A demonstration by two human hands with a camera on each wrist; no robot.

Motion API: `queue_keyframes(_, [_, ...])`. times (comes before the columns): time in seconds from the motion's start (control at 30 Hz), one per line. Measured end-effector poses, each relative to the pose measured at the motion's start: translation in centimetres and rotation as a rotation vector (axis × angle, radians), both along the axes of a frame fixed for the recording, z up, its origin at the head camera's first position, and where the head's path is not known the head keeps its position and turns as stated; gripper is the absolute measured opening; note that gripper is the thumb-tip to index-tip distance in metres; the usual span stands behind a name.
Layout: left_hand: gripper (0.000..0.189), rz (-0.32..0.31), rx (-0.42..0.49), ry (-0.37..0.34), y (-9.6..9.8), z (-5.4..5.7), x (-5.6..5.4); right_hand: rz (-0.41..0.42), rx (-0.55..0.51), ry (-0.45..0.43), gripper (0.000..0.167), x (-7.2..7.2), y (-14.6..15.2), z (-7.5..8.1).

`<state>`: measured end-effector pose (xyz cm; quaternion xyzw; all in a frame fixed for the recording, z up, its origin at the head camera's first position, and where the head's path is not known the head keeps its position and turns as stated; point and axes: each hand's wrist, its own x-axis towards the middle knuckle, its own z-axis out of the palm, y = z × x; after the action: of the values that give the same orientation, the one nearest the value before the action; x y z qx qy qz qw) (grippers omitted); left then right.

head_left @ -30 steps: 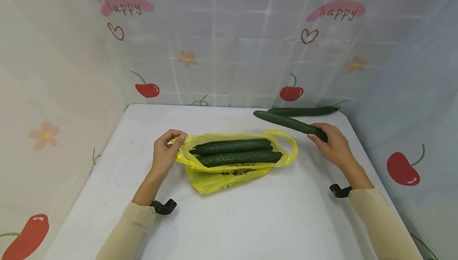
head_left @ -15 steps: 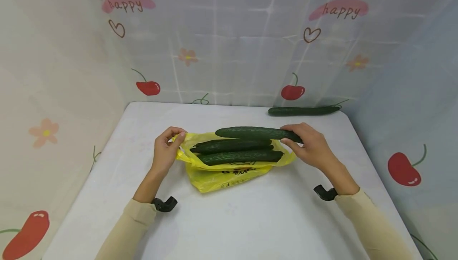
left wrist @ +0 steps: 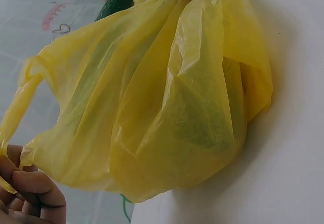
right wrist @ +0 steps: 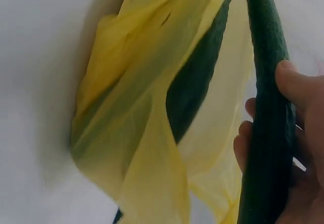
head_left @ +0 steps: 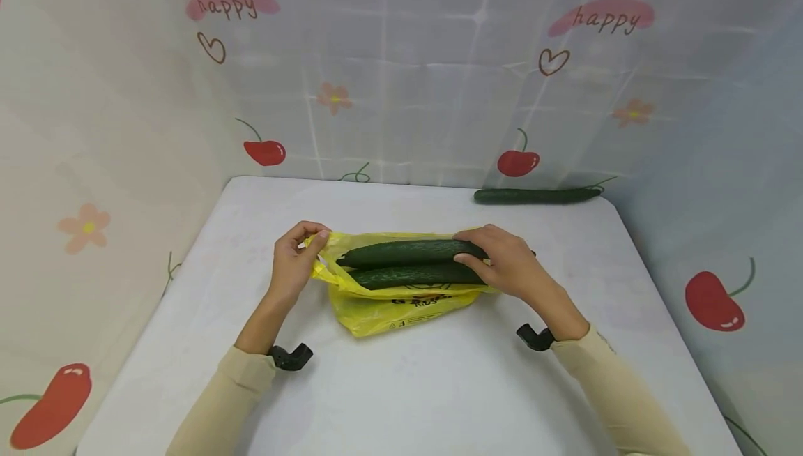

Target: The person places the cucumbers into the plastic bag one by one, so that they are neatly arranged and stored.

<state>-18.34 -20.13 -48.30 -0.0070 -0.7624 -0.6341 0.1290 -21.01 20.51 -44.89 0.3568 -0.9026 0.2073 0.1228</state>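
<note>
A yellow plastic bag (head_left: 389, 315) lies on the white table with its mouth open upward. My left hand (head_left: 293, 264) pinches the left handle of the bag (left wrist: 187, 107) between thumb and fingers. Over the bag's mouth, my right hand (head_left: 511, 264) grips a cucumber (head_left: 398, 252) near its right end, thumb on one side and fingers round the other (right wrist: 266, 107). Another cucumber (head_left: 410, 277) lies inside the bag, just in front of the held one. The right side of the bag's opening is partly hidden by my right hand.
One more cucumber (head_left: 536, 196) lies along the table's (head_left: 401, 393) far right edge. Behind the table hangs a pale curtain (head_left: 426, 107) printed with cherries and hearts, with similar curtains at both sides. Black wrist camera mounts (head_left: 291, 357) stick out beside the cuffs.
My right hand has carried the cucumber leftward from the far right and lowered it to the bag's mouth. My left hand has kept its pinch on the handle.
</note>
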Motion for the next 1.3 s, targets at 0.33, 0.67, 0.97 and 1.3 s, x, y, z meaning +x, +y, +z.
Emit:
queue_keyframes(0.33, [0.027,-0.002,-0.009,0.003,0.1,0.1,-0.1,0.005,0.029,-0.156,0.045,-0.2,-3.7,-1.2])
queue_keyframes(0.67, [0.027,0.013,0.013,-0.005,0.1,0.4,-0.2,-0.061,0.051,-0.268,0.047,-0.7,-4.8,-0.7])
queue_keyframes(0.97, [0.028,0.003,0.004,0.010,0.4,0.1,-0.3,-0.293,0.071,-0.225,0.060,-0.4,-3.6,-2.3])
queue_keyframes(1.3, [0.025,0.026,-0.012,0.024,0.3,0.2,-0.2,-0.383,0.102,-0.439,0.083,-0.2,0.3,-2.2])
